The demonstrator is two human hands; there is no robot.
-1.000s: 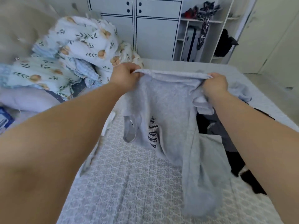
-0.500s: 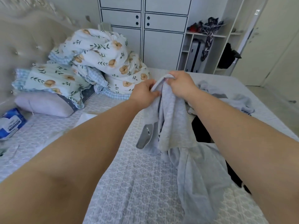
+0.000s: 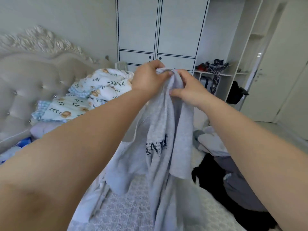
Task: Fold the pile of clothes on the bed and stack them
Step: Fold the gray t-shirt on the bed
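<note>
Raised higher – both hands [image 3: 168,85] grip grey sweatshirt [image 3: 168,139].

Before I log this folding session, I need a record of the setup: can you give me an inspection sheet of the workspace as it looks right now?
Surface: bed with a patterned grey cover, partly covered by garments.
Job's things: grey garment with dark lettering, held up bunched at its top, lower end draping onto the bed; pile of dark and grey clothes at the right, unfolded.
Clutter: floral duvet heaped by the headboard; blue packet at the left edge.
Grippers: left hand and right hand both grip the garment's top, fingers curled round it, close together.
Cables: nothing seen.
Surroundings: white wardrobe, open shelves holding dark items, door at the right.
</note>
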